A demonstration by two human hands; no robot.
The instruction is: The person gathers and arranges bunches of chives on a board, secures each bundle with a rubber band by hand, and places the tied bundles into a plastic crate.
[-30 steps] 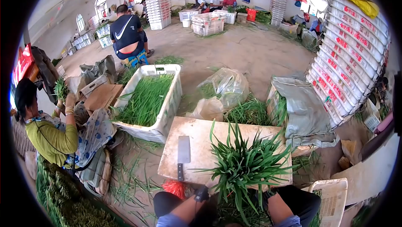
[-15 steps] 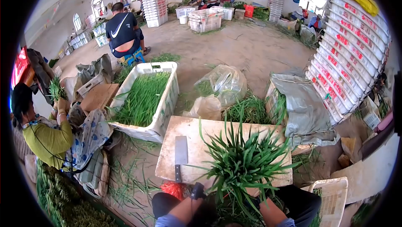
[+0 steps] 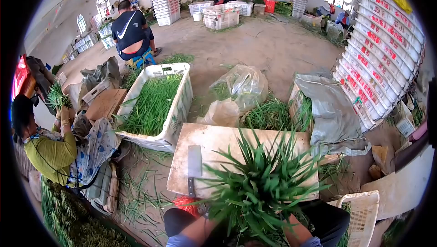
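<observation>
A large bunch of long green leaves (image 3: 261, 178) fans out at the lower centre, above the near edge of a pale wooden board (image 3: 218, 135). My two forearms reach up to the bunch from below, one on each side. The leaves cover both hands, so their fingers do not show. On the board's left part lies a cleaver (image 3: 194, 162), its dark handle toward me. Red string (image 3: 186, 205) sits just below the handle, near my left wrist.
Beyond the board are a crate of greens (image 3: 182, 96), a clear plastic bag (image 3: 246, 85) and a grey sheet (image 3: 330, 115). Stacked white crates (image 3: 378, 56) rise at the right. A person in yellow-green (image 3: 52, 156) sits at left holding greens. An empty-looking basket (image 3: 362, 213) stands lower right.
The bunch has risen toward the camera and spread wider in view, now hiding my hands. The person at left has shifted slightly as the view moved.
</observation>
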